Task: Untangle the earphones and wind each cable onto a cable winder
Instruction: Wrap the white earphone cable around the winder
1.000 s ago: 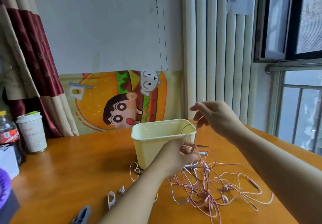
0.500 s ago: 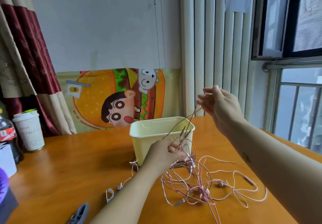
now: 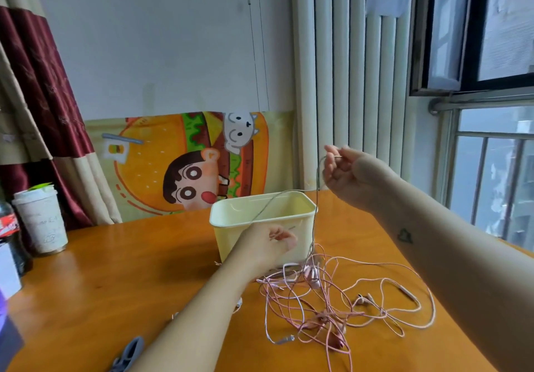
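Observation:
A tangle of pink earphone cables (image 3: 332, 308) lies on the orange table (image 3: 115, 279), to the right of my left forearm. My right hand (image 3: 346, 175) is raised above the table and pinches one cable near its plug end. That cable (image 3: 316, 212) hangs down into the tangle, and a second strand runs slanting down to my left hand (image 3: 265, 247). My left hand pinches the strand in front of the yellow tub. A grey cable winder (image 3: 130, 351) lies at the near left.
A pale yellow plastic tub (image 3: 231, 221) stands mid-table behind my left hand. A paper cup (image 3: 40, 221) and a cola bottle (image 3: 8, 227) stand at the far left. A cartoon burger board leans on the wall; a window is at the right.
My right hand has risen and drawn the cable further up and out of the tangle. My left hand has stayed low by the tub, holding the strand.

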A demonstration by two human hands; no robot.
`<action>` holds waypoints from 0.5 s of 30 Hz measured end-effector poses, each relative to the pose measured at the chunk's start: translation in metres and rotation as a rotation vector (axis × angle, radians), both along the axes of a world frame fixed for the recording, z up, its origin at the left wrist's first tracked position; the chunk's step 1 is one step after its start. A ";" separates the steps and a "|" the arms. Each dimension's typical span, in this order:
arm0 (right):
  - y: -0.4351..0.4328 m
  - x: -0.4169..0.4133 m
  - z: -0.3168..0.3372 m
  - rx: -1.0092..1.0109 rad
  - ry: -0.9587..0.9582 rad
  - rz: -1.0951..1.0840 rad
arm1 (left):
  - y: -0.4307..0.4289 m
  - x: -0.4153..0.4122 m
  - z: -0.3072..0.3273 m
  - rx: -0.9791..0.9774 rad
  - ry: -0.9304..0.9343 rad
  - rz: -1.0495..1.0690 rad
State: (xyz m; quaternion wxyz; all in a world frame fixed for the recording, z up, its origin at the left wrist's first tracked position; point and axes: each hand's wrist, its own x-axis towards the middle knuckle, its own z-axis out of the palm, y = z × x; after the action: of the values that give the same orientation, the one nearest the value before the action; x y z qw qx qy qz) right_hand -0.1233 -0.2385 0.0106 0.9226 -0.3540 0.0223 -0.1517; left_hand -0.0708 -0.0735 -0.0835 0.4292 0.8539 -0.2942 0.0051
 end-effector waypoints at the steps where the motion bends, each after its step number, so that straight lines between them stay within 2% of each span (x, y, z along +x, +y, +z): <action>1: 0.005 -0.001 0.002 -0.018 0.001 0.046 | -0.001 -0.001 0.003 -0.039 0.019 -0.071; 4: 0.021 -0.002 0.009 -0.083 -0.016 0.155 | -0.007 -0.016 0.011 -0.004 0.055 -0.263; 9: 0.029 -0.005 0.024 -0.042 -0.151 0.152 | -0.010 -0.021 0.010 -0.019 -0.039 -0.105; 12: 0.008 -0.008 0.016 0.053 -0.151 0.042 | -0.003 -0.012 0.014 -0.193 -0.047 -0.001; 13: 0.002 -0.010 0.007 0.015 -0.104 0.021 | 0.000 -0.010 0.017 -0.261 -0.043 0.006; 15: -0.002 -0.010 -0.014 -0.185 0.003 0.062 | 0.003 -0.008 0.025 -0.376 -0.064 -0.004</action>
State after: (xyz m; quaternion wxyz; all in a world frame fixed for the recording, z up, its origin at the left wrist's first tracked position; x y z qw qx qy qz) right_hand -0.1335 -0.2409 -0.0033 0.8902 -0.4384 -0.0011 -0.1241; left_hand -0.0791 -0.0708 -0.0583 0.5718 0.7574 -0.3032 0.0861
